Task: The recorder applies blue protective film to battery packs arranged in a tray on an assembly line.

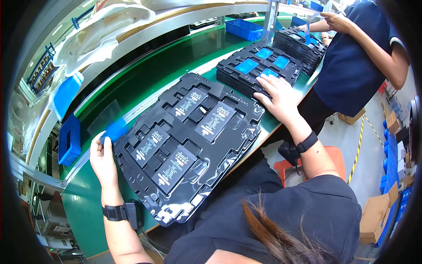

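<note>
My left hand (104,160) pinches a blue plastic film (115,130) at the far left corner of a black moulded tray. A clear, see-through sheet (105,118) stands out from that film. The black tray (220,165) lies tilted across the bench in front of me. Flat black battery packs (175,168) with white print sit in its pockets. My right hand (278,96) rests with fingers stretched out on the near edge of a stack of black trays (235,81). Blue film pieces (247,66) cover the pockets of the top tray there, close to my fingertips.
A co-worker (351,66) in dark blue handles a strip beside another tray stack (299,44) on the right. Blue bins (69,140) stand at the left and back (244,30). A green conveyor (145,83) runs behind; an orange stool (332,158) is at my right.
</note>
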The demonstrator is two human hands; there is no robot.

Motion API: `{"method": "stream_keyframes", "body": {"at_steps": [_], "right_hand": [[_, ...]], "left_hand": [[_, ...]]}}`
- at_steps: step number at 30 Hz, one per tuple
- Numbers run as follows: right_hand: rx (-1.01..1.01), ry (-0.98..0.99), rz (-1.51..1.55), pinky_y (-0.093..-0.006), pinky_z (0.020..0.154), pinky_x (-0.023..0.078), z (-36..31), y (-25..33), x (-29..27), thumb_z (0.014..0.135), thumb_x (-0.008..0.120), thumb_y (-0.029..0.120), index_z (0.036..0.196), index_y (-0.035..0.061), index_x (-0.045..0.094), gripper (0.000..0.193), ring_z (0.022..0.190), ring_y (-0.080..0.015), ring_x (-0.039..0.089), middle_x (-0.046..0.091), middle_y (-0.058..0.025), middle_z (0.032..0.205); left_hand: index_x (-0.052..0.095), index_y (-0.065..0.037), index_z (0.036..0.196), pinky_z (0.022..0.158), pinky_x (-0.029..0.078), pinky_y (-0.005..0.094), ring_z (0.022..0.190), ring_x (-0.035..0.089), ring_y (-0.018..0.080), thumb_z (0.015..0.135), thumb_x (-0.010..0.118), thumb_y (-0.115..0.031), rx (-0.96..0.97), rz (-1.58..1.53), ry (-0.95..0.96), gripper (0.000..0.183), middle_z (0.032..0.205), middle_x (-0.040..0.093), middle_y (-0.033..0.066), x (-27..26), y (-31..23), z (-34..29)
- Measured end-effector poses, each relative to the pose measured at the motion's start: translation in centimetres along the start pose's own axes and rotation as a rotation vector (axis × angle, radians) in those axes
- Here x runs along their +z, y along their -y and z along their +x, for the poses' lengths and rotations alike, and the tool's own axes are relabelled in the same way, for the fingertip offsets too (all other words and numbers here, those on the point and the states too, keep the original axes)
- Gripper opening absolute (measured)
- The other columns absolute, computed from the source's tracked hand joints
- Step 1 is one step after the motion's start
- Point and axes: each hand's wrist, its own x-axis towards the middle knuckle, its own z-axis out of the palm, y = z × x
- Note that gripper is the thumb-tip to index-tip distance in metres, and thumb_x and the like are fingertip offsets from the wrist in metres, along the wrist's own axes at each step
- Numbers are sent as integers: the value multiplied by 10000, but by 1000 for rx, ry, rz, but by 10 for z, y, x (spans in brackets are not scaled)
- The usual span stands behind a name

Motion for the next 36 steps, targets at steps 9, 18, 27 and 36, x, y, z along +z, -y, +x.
{"method": "stream_keyframes", "body": {"at_steps": [9,18,27,36], "right_hand": [[-26,8,-53,-451,996,362,-9,3,0,778,673,371,1200,72,578,526,1180,-296,498,571,-101,1242],[2,7,42,-479,1006,317,-16,30,-11,773,623,218,1199,67,564,456,1182,-317,489,559,-110,1263],[32,58,117,-465,1037,290,-33,69,-22,727,626,98,1241,102,547,520,1221,-294,460,517,-70,1320],[89,-24,91,-442,1017,322,-25,66,-8,671,664,70,1188,116,576,526,1205,-268,478,556,-73,1253]], "left_hand": [[557,21,1132,882,427,249,969,564,125,926,553,-107,25,-15,9,242,1046,603,74,1,0,1],[565,9,1125,846,430,218,936,562,98,914,571,-99,-46,-88,45,237,1028,610,61,8,-10,-1],[580,-6,1087,865,416,223,926,558,85,911,589,-150,-142,-98,49,228,988,612,38,-1,-6,3],[582,1,1081,850,420,220,911,558,87,912,580,-124,-73,-133,67,210,983,612,35,0,1,4]]}}
